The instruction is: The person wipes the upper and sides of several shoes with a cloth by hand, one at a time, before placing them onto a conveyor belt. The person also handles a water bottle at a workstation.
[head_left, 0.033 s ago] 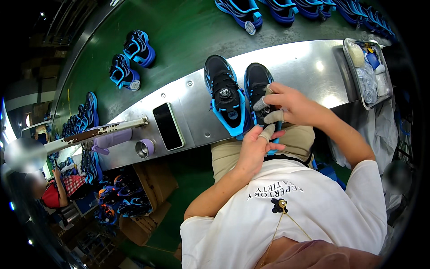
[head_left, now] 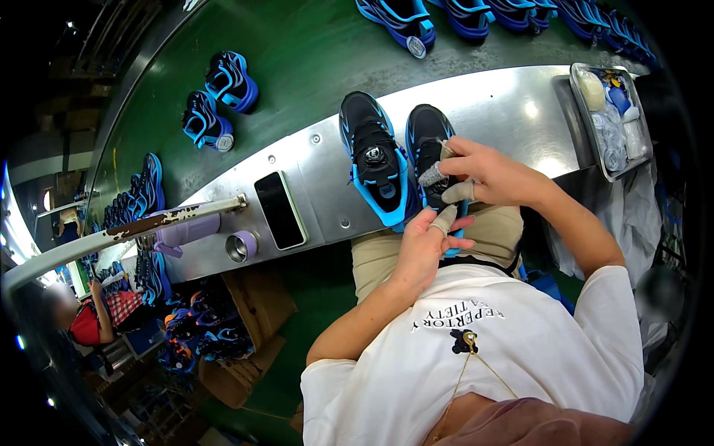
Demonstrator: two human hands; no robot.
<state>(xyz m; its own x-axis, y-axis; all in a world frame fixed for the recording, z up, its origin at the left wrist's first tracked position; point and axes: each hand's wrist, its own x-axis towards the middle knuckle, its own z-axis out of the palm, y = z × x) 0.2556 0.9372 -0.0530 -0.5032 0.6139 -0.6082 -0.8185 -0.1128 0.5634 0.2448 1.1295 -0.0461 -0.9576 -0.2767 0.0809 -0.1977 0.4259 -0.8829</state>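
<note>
On steel bench (head_left: 520,111) | right shoe (head_left: 425,141) under both hands' fingers (head_left: 445,219) (taped)

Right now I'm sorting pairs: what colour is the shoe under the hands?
Black with bright blue trim, on the shoe in the head view.

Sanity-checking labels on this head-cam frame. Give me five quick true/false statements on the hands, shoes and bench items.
1. Both hands are on the right-hand black-and-blue shoe. True: the left hand is at its heel end, the right hand over its middle.
2. The other black-and-blue shoe on the steel bench is being held. False: it lies untouched beside the first.
3. The smartphone lies screen dark on the bench. True.
4. The metal tray sits at the bench's left end. False: it is at the right end.
5. The fingertips are bare. False: several are wrapped in tape.
</note>
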